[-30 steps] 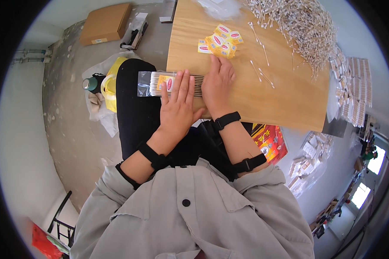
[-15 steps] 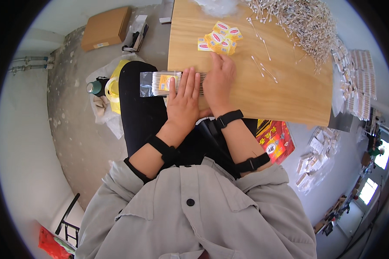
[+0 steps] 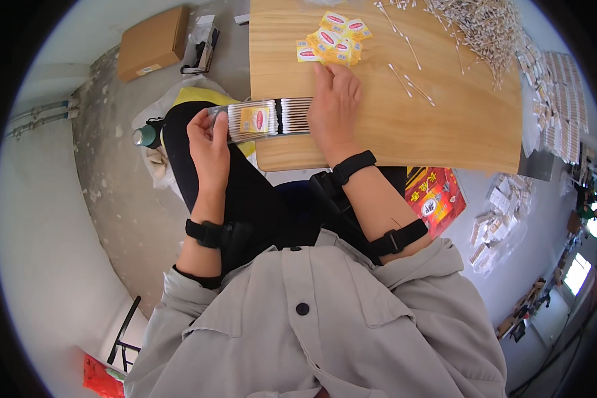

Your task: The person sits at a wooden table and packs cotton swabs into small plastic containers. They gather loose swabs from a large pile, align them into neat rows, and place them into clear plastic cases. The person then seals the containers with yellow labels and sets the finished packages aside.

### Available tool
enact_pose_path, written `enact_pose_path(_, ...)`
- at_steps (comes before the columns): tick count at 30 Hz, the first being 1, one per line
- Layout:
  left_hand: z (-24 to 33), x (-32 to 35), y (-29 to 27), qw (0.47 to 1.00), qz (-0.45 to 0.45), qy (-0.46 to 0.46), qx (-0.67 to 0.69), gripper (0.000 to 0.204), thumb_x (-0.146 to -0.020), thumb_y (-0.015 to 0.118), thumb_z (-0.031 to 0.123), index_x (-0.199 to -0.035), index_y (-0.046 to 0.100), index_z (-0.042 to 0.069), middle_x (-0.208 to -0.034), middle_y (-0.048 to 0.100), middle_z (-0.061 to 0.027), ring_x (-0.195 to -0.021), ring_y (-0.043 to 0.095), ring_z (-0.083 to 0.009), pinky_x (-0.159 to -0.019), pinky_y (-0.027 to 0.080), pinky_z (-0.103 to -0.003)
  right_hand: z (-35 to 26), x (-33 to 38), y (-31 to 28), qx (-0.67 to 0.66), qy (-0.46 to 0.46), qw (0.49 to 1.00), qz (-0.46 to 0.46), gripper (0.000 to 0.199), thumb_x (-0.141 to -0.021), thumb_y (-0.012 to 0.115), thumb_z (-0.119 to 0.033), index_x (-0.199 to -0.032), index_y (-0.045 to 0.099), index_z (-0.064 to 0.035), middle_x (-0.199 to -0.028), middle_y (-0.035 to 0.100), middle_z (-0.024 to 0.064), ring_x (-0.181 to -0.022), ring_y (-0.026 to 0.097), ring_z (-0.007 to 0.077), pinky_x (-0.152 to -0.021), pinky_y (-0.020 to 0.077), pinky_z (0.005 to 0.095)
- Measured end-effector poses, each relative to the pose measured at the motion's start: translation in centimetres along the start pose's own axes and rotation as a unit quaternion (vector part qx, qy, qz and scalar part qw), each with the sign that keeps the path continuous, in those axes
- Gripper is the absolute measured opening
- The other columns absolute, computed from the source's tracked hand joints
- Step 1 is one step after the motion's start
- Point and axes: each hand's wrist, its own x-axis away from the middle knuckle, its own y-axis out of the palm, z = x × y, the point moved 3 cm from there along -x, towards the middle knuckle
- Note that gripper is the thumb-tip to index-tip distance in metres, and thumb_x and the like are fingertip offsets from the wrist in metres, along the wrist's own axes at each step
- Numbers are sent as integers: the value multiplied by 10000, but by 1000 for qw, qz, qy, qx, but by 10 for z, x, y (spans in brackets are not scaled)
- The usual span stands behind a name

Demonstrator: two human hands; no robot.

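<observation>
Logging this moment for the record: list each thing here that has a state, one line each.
Clear packet of cotton swabs: filled, held level at the table edge.
Left hand: grips the packet's left end.
Right hand: flat on the packet's right end.
Yellow labels: loose heap on the wooden table.
Loose swabs: piled, some scattered.
Cardboard box: closed, on the floor.
</observation>
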Motion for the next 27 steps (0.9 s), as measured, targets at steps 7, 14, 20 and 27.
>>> enact_pose_path(7, -26, -15, 18, 948, -56, -173, 263, 369, -955, 641, 322, -1041, 623, -36, -947, 671, -62, -839, 629, -115, -781, 498, -252, -1, 0, 2, -4, 2, 1000, -2, 346, -819, 531, -2, -1161, 569, -26, -1122, 493, 129, -1100, 469, 315, -1001, 344, 440)
enact_pose_path(14, -38, -17, 27, 942, -66, -179, 277, 317, -998, 556, 345, -1000, 624, 36, -850, 669, -19, -697, 608, -78, -585, 448, -228, -1, -2, 3, 18, 1, 1000, -13, 330, -847, 532, -12, -1177, 549, -12, -1113, 499, 137, -1082, 475, 326, -980, 360, 445)
enact_pose_path(20, -38, -16, 30, 942, -63, -188, 272, 292, -1004, 542, 354, -976, 625, 75, -801, 666, 10, -617, 582, -53, -489, 397, -204, -2, -2, 4, 19, -14, 1000, -16, 343, -846, 531, -4, -1189, 539, -9, -1106, 498, 145, -1074, 475, 338, -969, 381, 440)
enact_pose_path(27, -43, -19, 29, 936, -62, -182, 295, 290, -1014, 534, 317, -1000, 635, 46, -849, 663, -11, -728, 620, -85, -676, 494, -223, -6, -4, 7, -11, -21, 999, -24, 365, -836, 522, 20, -1199, 534, -10, -1110, 488, 156, -1087, 470, 347, -984, 385, 439)
